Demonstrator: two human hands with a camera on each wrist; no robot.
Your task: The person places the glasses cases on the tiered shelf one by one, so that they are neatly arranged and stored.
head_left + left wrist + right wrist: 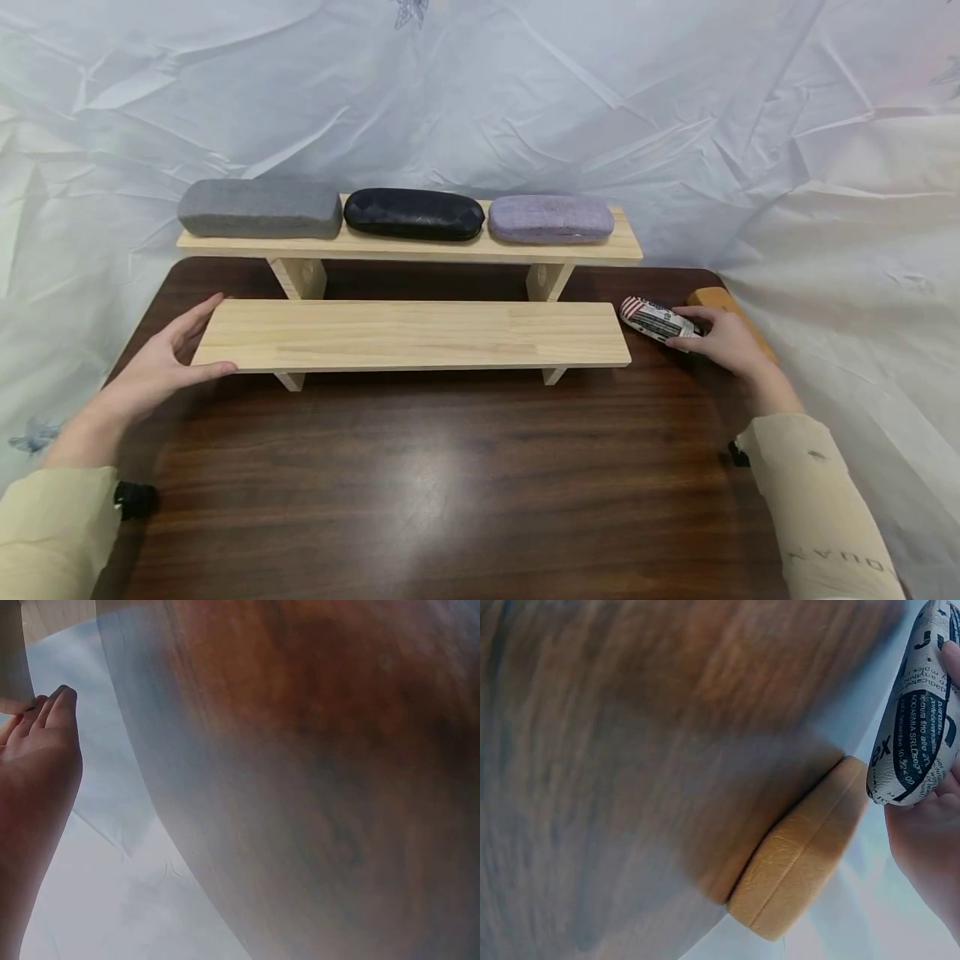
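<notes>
Case (651, 319) (lettered; striped) in right hand (726, 342)

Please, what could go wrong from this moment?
The right hand holds the printed case near one end, so it might slip.
The orange case lies at the edge of the table and could be knocked off.
If the left hand jolts the lower shelf, the gray case on the upper shelf might fall.

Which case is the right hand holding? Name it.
The printed case with red stripes, in the right hand; gray case, black case and lilac case sit on the upper shelf, the orange case on the table.
</notes>
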